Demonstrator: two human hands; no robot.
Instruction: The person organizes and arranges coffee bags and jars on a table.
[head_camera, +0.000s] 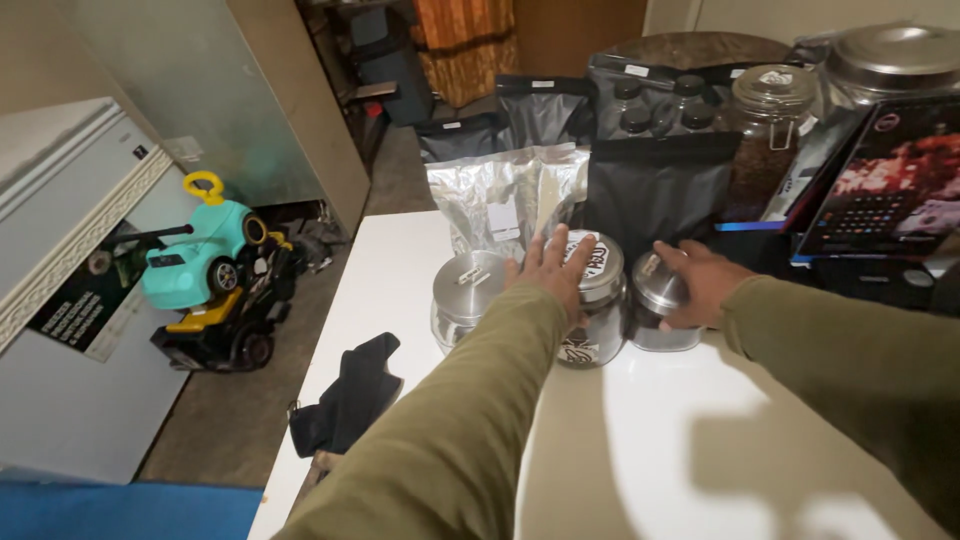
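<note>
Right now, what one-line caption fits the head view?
Left hand rests on the middle jar lid, right hand on the right jar, on a white table.

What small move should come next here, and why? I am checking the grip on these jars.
Probably close the left hand round the lid of the middle jar: its fingers lie flat and spread on top, gripping nothing. The right hand already cups the lid of the right jar. The left jar stands untouched on the white table.
</note>
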